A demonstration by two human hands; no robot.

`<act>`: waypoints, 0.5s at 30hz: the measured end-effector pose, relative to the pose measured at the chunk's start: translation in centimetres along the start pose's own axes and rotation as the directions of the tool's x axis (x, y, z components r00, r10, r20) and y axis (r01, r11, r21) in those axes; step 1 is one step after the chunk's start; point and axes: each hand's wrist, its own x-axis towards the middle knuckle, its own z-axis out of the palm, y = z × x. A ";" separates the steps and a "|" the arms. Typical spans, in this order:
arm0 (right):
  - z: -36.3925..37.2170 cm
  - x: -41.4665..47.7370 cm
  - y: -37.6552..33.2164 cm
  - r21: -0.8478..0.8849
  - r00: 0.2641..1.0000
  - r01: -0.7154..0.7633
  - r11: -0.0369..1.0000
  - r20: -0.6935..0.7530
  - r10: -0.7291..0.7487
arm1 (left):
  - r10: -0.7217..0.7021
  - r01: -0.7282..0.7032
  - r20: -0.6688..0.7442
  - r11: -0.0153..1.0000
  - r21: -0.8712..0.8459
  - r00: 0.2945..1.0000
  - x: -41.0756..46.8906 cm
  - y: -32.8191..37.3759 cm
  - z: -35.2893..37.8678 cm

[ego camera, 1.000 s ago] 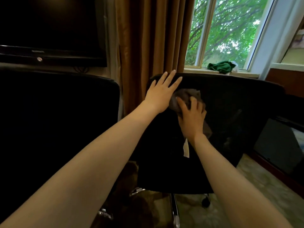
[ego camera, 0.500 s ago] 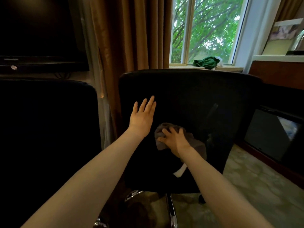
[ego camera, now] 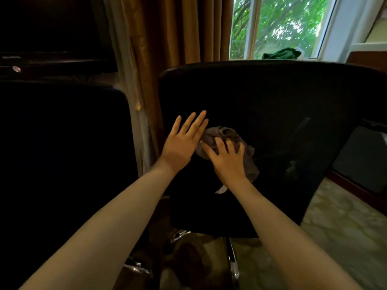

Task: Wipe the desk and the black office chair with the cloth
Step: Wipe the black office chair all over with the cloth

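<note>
**Black office chair** (ego camera: 282,97) – landmark; standing with the rear of its backrest facing the camera and filling the middle of the view.

**Cloth** (ego camera: 227,132) – grey, bunched; lying pressed against the chair's backrest, left of its centre and about halfway up. A white tag (ego camera: 221,189) is hanging below it, against the backrest.

**Right hand** (ego camera: 227,160) – grip closing on the cloth: fingers bent and spread over the bunch, holding it against the backrest.

**Left hand** (ego camera: 182,143) – grip slack, fingers straight and together, palm lying flat on the backrest near the chair's left edge; its fingertips are sitting just beside the cloth's upper left corner.

**Around the chair:**
- second black chair (ego camera: 62,153), standing close to the left and crowding that side
- curtain (ego camera: 173,28), golden brown, hanging behind the chair's upper left corner
- window (ego camera: 278,24), showing green trees above the chair's top edge
- green fabric (ego camera: 281,53), lying on the sill just above the top edge
- television (ego camera: 48,28), dark, sitting up and to the left
- chrome base (ego camera: 232,266), showing under the backrest
- floor (ego camera: 335,237), pale and patterned, spreading to the right
- dark cabinet (ego camera: 362,155), standing at the chair's right side
</note>
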 end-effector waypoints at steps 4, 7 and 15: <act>2.5 -1.8 -0.3 0.005 0.991 0.137 0.991 -0.003 -0.137 | -0.109 0.115 0.036 0.968 -0.222 0.993 -2.2 1.1 3.5; 4.3 -5.3 -1.6 -0.018 0.926 0.340 0.940 0.182 -0.331 | -0.114 0.176 0.227 0.946 -0.273 0.967 -3.3 1.2 5.0; 1.4 -2.6 -4.6 0.055 0.940 0.148 0.987 0.303 -0.158 | -0.378 0.421 0.199 0.709 -0.566 0.904 -3.1 -0.6 4.6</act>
